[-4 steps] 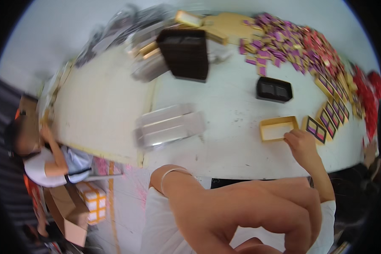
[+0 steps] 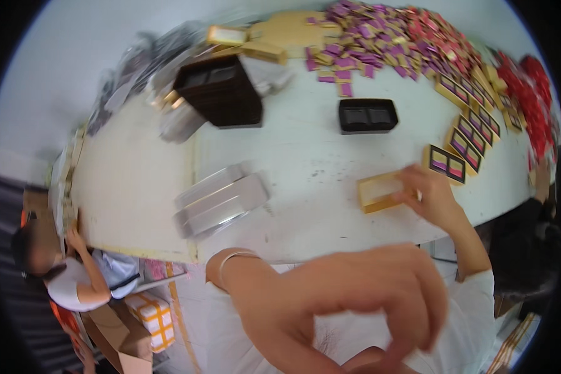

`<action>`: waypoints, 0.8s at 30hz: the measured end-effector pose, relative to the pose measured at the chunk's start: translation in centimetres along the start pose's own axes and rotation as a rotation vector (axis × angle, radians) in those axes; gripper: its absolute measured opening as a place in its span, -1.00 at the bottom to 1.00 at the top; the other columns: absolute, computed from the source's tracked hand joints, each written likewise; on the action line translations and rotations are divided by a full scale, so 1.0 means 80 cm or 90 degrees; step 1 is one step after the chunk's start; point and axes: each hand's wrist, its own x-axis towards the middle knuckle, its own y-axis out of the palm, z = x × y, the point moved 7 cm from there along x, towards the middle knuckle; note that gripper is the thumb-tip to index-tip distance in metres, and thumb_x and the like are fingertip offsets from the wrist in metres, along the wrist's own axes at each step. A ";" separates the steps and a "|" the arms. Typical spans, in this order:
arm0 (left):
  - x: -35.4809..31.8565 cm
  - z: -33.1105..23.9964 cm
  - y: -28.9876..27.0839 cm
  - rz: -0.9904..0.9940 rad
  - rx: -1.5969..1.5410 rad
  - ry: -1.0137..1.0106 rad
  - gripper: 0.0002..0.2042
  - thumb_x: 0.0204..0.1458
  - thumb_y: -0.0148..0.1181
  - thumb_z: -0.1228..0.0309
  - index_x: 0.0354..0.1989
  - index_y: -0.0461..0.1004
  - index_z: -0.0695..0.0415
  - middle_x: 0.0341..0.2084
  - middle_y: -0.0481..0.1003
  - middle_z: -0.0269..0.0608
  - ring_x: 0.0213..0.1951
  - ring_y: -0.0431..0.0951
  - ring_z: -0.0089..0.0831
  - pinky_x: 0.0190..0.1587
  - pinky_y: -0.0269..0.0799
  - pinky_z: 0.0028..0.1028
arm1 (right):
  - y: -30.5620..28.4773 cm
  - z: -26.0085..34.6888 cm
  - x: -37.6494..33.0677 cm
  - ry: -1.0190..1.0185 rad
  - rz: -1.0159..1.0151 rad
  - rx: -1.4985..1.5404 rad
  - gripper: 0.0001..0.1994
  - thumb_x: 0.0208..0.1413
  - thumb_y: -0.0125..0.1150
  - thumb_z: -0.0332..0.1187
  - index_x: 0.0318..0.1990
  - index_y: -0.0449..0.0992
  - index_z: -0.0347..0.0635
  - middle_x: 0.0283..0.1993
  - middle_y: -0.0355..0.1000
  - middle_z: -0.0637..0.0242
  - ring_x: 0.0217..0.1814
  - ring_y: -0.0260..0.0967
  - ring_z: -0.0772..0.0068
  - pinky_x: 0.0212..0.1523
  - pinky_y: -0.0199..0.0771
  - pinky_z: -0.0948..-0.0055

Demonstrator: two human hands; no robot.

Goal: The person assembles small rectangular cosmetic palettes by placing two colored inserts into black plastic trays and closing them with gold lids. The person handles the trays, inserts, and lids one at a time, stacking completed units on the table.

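Observation:
My right hand (image 2: 435,198) grips the right end of an open gold box (image 2: 380,205) on the white table, thumb and fingers over its wall. Just beyond that hand sits a gold box with a black two-part insert (image 2: 447,164) holding coloured pieces, and several more like it lie in a fanned row behind. An open black two-compartment tray (image 2: 368,126) stands farther back. Close to the camera, my left hand (image 2: 349,280), with a thin bracelet at its wrist, is raised over my lap. Its fingers curl down toward the thumb, with nothing visible between them.
Clear plastic trays (image 2: 224,202) lie left of centre. Behind them rises a stack of black trays (image 2: 230,103). Small purple-and-gold wrapped pieces (image 2: 361,53) and red ones (image 2: 442,37) are heaped at the back right. A person (image 2: 81,280) sits at the left; another person's dark sleeve (image 2: 511,230) shows right.
The whole view has shifted and turned. My right hand reaches farther over the gold box, which sits slightly nearer me relative to the filled boxes. The left hand stays curled.

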 end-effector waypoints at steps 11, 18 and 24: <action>-0.107 0.161 -0.129 -0.252 1.160 -0.457 -0.21 -0.24 0.43 0.18 0.20 0.18 0.15 0.05 0.29 -0.03 0.09 0.28 -0.10 0.13 0.14 -0.18 | 0.026 -0.081 0.119 -0.262 -0.048 -0.335 -0.90 -0.10 0.23 -0.41 -0.49 0.43 -0.20 -0.36 0.33 0.28 -0.18 0.31 0.29 -0.14 0.26 0.38; -0.117 0.175 -0.160 -0.282 1.045 -0.463 -0.31 -0.25 0.43 0.23 0.09 0.29 0.18 -0.06 0.39 -0.06 -0.03 0.35 -0.07 0.09 0.19 -0.20 | -0.027 -0.078 0.120 -0.287 -0.194 -0.130 -0.87 -0.11 0.28 -0.39 -0.51 0.43 -0.17 -0.42 0.33 0.28 -0.26 0.30 0.27 -0.19 0.23 0.36; -0.110 0.166 -0.167 -0.251 0.991 -0.505 -0.33 -0.32 0.48 0.23 0.03 0.33 0.19 -0.05 0.40 -0.10 -0.04 0.37 -0.13 0.04 0.27 -0.26 | -0.055 -0.082 0.047 0.093 0.153 0.470 -0.71 0.21 0.06 -0.24 -0.41 0.39 -0.31 -0.52 0.20 0.41 -0.41 0.09 0.63 -0.40 0.18 0.53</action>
